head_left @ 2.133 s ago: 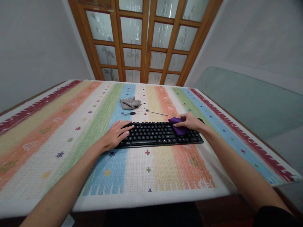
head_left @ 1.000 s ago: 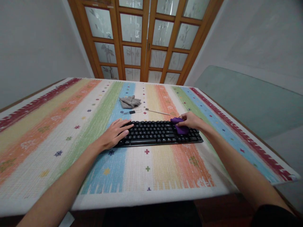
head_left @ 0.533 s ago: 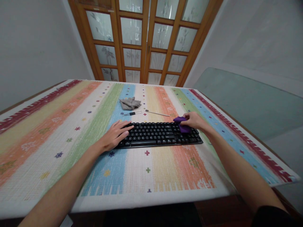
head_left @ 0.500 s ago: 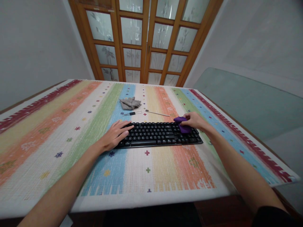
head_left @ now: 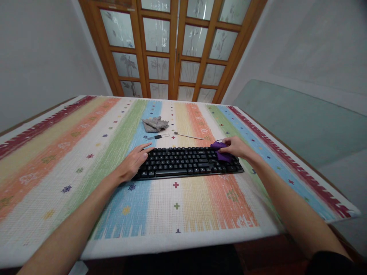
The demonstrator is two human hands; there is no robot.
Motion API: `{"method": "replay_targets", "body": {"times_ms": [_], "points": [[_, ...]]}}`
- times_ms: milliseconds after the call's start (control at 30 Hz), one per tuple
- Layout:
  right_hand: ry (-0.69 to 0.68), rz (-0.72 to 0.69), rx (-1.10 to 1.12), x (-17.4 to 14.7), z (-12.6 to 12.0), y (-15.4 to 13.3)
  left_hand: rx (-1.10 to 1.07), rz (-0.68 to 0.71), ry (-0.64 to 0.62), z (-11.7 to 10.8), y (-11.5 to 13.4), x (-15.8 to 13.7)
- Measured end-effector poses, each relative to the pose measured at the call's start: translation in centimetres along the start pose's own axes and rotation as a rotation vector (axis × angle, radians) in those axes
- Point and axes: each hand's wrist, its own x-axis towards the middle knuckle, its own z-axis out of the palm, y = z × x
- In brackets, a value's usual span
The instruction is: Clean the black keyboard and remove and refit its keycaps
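A black keyboard [head_left: 183, 160] lies flat on the patterned tablecloth in front of me. My left hand [head_left: 134, 161] rests over its left end, fingers stretched out along the edge and the keys. With closed fingers my right hand [head_left: 233, 147] holds a crumpled purple cloth [head_left: 223, 154] over the number keys at the right end. Part of the cloth hangs down onto the keys. Behind it shows a thin dark loop of cable [head_left: 219, 140].
Beyond the keyboard lie a crumpled grey cloth [head_left: 155, 124], a small tool with a black middle and wire end [head_left: 158, 136], and a thin rod with a brush-like tip [head_left: 189, 136]. The striped tablecloth [head_left: 86, 183] covers the table. Glazed wooden doors [head_left: 172, 49] stand behind.
My left hand has drawn back slightly to the left, its fingers covering fewer keys. The right hand and purple cloth stay at the number keys, with a small shift. The view has moved slightly.
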Motion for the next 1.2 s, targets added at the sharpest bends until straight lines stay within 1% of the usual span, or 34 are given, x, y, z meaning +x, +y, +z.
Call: {"method": "replay_targets", "body": {"times_ms": [100,200,267,333,367,433,500,567,700,800,900,1067,1133,1200], "points": [[0.082,0.028,0.105,-0.3,-0.7,0.0,-0.018,0.002,-0.019,0.0,-0.4,0.1],[0.188,0.094,0.283,-0.8,-1.9,0.4,-0.029,-0.001,0.005,0.0,-0.7,0.2],[0.237,0.107,0.404,-1.3,-2.7,0.9,-0.022,-0.009,0.031,0.0,-0.7,0.2],[0.249,0.112,0.473,-1.7,-3.1,1.3,-0.004,-0.03,0.073,-0.1,-0.6,0.3],[0.231,0.117,0.48,-1.9,-3.1,1.4,0.007,-0.043,0.096,-0.2,-0.6,0.3],[0.144,0.134,0.447,-2.1,-2.7,1.4,0.026,-0.071,0.136,-0.3,-0.5,0.4],[0.058,0.137,0.391,-2.3,-2.0,1.3,0.043,-0.1,0.149,-0.4,-0.4,0.4],[0.026,0.122,0.345,-2.2,-1.3,1.1,0.059,-0.128,0.148,-0.4,-0.4,0.5],[0.027,0.073,0.256,-1.7,-0.5,1.1,0.075,-0.156,0.14,-0.4,-0.4,0.4],[0.017,0.036,0.146,-1.3,-0.5,1.5,0.073,-0.16,0.133,-0.3,-0.7,0.4],[0.024,0.03,0.089,-1.1,-0.5,1.7,0.066,-0.15,0.145,-0.2,-1.0,0.5],[0.085,0.022,-0.006,-1.1,-0.5,1.5,0.067,-0.152,0.136,-0.4,-0.7,0.5],[0.115,0.029,-0.014,-1.2,-0.8,1.4,0.071,-0.158,0.116,-0.7,-0.3,0.5],[0.135,0.062,0.036,-1.3,-1.1,1.3,0.067,-0.156,0.098,-0.9,0.0,0.5]]}}
